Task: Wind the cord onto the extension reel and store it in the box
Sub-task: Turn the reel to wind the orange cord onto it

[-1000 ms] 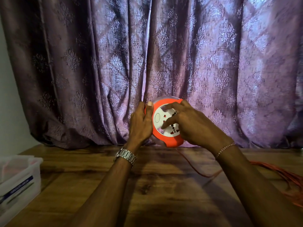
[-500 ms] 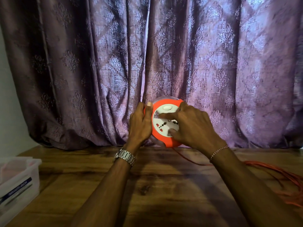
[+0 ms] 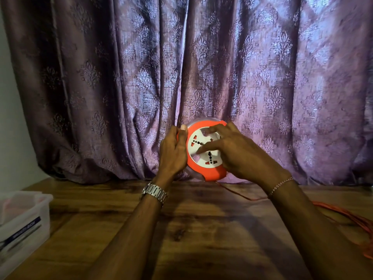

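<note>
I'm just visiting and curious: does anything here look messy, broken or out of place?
Only the orange cord: much of it lies loose in a heap on the wooden table at the right, not yet wound. The reel, held upright by the left hand and right hand, looks intact.

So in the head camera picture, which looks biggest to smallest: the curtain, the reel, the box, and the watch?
1. curtain, by far the biggest.
2. box, though it's cut off by the picture's edge and nearer the camera, so box versus reel is unsure.
3. reel.
4. watch, smallest.
</note>
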